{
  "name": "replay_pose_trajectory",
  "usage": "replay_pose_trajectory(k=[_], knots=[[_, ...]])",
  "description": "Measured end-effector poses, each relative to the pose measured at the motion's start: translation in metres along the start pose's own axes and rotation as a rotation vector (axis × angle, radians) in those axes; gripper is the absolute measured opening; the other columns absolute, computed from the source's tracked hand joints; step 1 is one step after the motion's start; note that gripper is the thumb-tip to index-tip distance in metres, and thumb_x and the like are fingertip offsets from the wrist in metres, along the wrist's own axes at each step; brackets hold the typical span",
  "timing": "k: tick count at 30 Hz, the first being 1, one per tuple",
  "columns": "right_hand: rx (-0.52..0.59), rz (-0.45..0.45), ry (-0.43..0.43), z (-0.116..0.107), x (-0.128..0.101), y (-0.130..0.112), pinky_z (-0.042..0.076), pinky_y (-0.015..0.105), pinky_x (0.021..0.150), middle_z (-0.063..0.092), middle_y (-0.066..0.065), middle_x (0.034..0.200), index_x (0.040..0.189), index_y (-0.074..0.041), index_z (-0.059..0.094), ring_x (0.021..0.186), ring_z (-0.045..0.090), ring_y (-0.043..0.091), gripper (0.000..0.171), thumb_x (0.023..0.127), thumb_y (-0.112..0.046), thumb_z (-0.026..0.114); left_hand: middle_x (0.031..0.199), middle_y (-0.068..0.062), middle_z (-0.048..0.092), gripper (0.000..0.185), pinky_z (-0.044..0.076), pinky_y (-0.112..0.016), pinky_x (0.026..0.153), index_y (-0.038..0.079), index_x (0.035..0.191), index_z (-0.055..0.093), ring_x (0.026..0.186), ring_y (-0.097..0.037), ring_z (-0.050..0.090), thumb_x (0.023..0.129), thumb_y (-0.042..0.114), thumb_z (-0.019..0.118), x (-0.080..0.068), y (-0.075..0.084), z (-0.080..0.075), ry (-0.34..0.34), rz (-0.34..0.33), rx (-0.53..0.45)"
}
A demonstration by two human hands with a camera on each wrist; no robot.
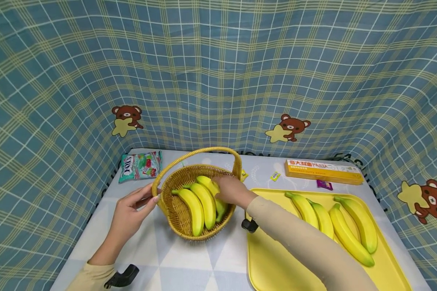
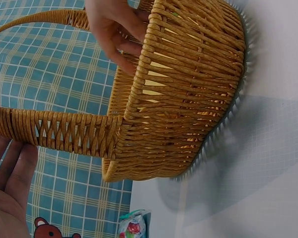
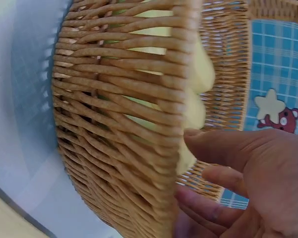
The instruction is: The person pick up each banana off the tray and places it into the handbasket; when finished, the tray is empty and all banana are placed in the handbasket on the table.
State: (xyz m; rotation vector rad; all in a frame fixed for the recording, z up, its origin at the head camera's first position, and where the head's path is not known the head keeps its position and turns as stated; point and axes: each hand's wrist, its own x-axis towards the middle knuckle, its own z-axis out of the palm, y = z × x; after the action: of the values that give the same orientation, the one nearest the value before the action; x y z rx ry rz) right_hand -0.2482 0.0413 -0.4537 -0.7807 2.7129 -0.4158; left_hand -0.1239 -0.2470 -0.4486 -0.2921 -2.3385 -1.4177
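A round wicker basket (image 1: 182, 227) with a tall arched handle (image 1: 200, 150) stands on the table. My left hand (image 1: 130, 210) pinches the left side of that handle; in the left wrist view its fingers (image 2: 21, 166) lie behind the woven strip. Inside the basket, yellow bananas (image 1: 191, 208) lie side by side. My right hand (image 1: 233, 190) reaches over the right rim and grips the rightmost banana (image 1: 206, 182), covering its middle. From the right wrist view, the thumb (image 3: 213, 146) is against a banana (image 3: 186, 157), while the other fingertips are partly hidden behind the rim.
A yellow tray (image 1: 273, 258) at right holds several bananas (image 1: 349, 238), partly under my right forearm. Behind it lie a pasta box (image 1: 324, 171), a purple packet (image 1: 324, 185) and a small yellow candy (image 1: 275, 176). A green candy bag (image 1: 140, 165) lies at back left, before a plaid curtain.
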Motion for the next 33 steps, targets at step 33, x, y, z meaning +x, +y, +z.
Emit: replay_pose_trajectory(k=[33], knots=[[0.159, 0.287, 0.259, -0.014, -0.202, 0.159, 0.06, 0.047, 0.075, 0.064, 0.022, 0.125, 0.143, -0.001, 0.055, 0.101, 0.066, 0.033, 0.055, 0.095, -0.02, 0.074, 0.114, -0.013, 0.073, 0.044, 0.055, -0.013, 0.085, 0.007, 0.136, 0.066, 0.103, 0.002, 0.064, 0.093, -0.001, 0.072, -0.002, 0.002, 0.004, 0.013, 0.003, -0.003]])
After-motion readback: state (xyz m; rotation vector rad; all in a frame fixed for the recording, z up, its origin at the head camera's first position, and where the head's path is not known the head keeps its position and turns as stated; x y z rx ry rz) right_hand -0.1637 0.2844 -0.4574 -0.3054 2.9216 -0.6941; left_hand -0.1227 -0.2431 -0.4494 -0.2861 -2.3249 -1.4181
